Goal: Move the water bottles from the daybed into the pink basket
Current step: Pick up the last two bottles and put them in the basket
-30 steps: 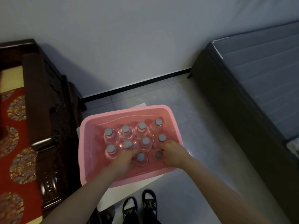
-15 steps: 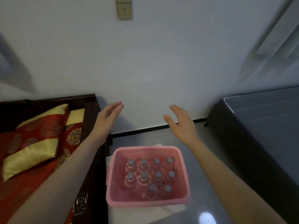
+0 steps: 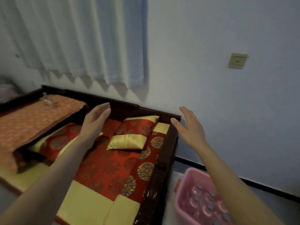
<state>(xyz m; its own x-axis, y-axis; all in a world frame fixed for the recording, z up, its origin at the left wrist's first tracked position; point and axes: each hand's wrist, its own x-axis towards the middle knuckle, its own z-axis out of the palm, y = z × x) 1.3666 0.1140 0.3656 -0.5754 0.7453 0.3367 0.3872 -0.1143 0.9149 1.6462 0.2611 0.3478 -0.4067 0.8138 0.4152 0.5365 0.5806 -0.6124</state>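
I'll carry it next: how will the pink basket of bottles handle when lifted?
Probably heavy: the pink basket holds many capped bottles standing upright. Its plastic walls may flex; bottles could tip if it tilts.

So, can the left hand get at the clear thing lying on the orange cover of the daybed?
Probably yes. The left hand is open and empty above the daybed, and the clear thing lies uncovered on the orange cover, nothing between them. It lies farther off, so the arm would need to stretch.
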